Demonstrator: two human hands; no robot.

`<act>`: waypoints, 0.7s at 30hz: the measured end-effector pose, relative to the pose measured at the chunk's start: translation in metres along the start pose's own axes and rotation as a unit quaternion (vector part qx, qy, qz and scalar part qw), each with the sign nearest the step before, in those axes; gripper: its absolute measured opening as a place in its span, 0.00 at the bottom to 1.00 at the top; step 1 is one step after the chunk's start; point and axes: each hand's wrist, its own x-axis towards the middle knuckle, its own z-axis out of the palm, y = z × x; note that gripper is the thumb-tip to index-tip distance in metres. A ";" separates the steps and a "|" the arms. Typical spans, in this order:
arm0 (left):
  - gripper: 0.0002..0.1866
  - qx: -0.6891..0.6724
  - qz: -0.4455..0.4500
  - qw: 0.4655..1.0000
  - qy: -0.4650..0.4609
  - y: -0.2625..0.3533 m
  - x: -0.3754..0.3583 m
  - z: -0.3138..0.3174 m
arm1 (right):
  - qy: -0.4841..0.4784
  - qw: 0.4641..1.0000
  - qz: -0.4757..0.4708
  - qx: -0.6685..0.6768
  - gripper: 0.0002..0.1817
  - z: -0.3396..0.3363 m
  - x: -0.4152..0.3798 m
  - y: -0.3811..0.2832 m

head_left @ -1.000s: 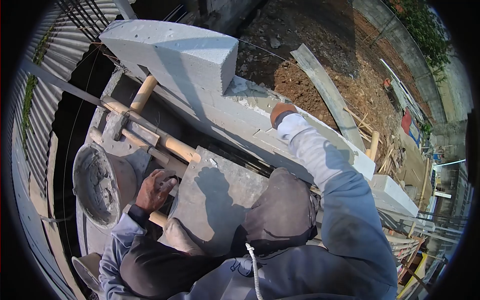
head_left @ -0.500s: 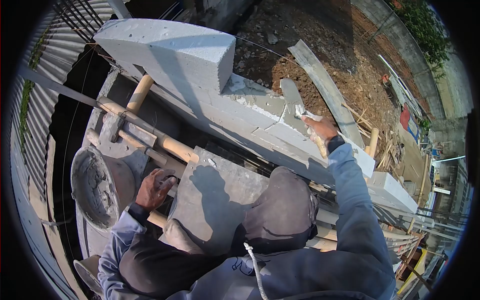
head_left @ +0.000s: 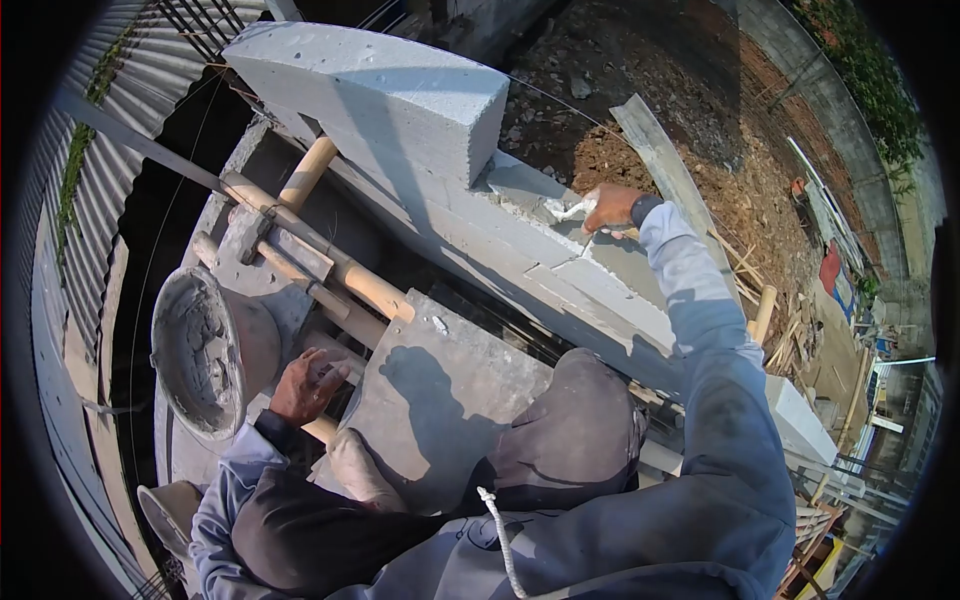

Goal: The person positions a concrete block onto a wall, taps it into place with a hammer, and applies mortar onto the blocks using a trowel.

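Note:
My right hand [head_left: 608,210] grips a trowel [head_left: 574,209] over the top of the light block wall [head_left: 440,220]. The trowel's metal part lies right at the grey mortar [head_left: 525,183] spread along that top, and much of its handle is hidden in my fingers. A large block [head_left: 400,90] sits on the wall to the left of the mortar. My left hand [head_left: 305,390] is held with loosely bent fingers and nothing in it. Beside it stands a bucket [head_left: 245,350] with grey mortar inside.
Bamboo poles [head_left: 350,280] and a flat grey board [head_left: 450,375] lie below the wall, with my knees over the board. A hammer-like tool [head_left: 240,235] rests by the poles. A second container [head_left: 170,510] stands lower left. Behind the wall is rubble and a long plank [head_left: 665,155].
My right hand has moved up and left along the wall top with the trowel, whose blade has turned down toward the mortar. The view has shifted slightly; my left hand stays by the bucket.

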 end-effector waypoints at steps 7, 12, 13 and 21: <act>0.18 -0.024 0.024 0.999 -0.001 0.022 0.010 0.004 | -0.074 0.994 -0.080 0.007 0.21 0.027 -0.025 -0.043; 0.17 -0.018 0.027 0.999 0.020 0.025 0.011 0.004 | -0.018 0.984 -0.106 0.142 0.23 0.105 -0.078 -0.003; 0.17 -0.005 0.028 0.999 0.018 0.020 0.010 0.004 | -0.029 0.966 -0.087 0.243 0.22 0.111 -0.098 0.005; 0.18 0.031 0.069 0.997 -0.012 0.005 0.024 0.012 | 0.309 0.933 0.068 0.171 0.28 0.127 -0.169 0.118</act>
